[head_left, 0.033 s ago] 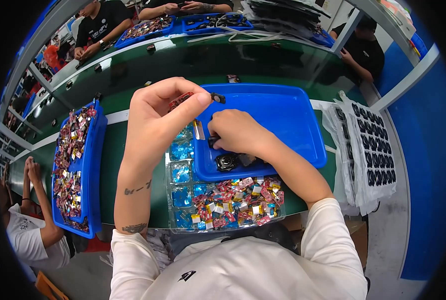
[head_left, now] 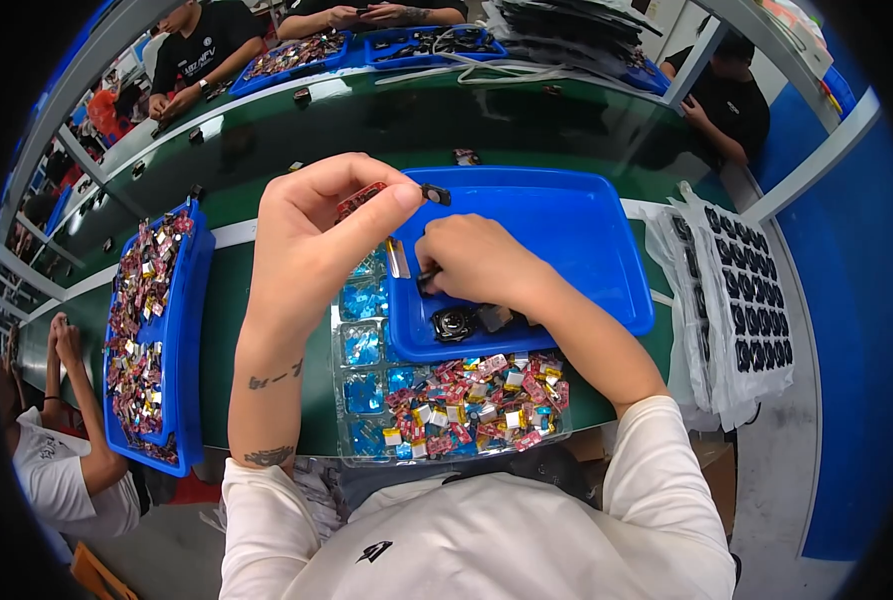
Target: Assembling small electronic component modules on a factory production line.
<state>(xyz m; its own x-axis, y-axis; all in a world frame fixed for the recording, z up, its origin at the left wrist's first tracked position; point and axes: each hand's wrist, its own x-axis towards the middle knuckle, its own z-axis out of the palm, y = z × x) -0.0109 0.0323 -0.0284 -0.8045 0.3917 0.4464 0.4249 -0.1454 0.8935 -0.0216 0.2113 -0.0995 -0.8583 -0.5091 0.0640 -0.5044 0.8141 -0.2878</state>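
My left hand [head_left: 331, 235] is raised above the left edge of a blue tray [head_left: 536, 190]. It pinches a small red circuit board [head_left: 361, 202], and a small black part with a round silvery spot [head_left: 436, 195] sticks out past the thumb tip. Inside the tray, my right hand [head_left: 471, 262] is closed, its fingers curled down onto a small black piece [head_left: 427, 281] mostly hidden beneath them. Close below that hand lie a black watch-like housing [head_left: 453, 324] and another dark part [head_left: 493, 318].
A clear compartment tray [head_left: 363, 392] holds a heap of red boards with batteries [head_left: 476, 400] nearest me. Another blue tray [head_left: 188, 330] of boards stands left. White sheets of black parts [head_left: 756, 290] lie right. Co-workers' hands are across the green table [head_left: 356, 130] and at far left.
The fingers of my right hand have shifted very slightly over the small black piece. My left hand stays nearly in place.
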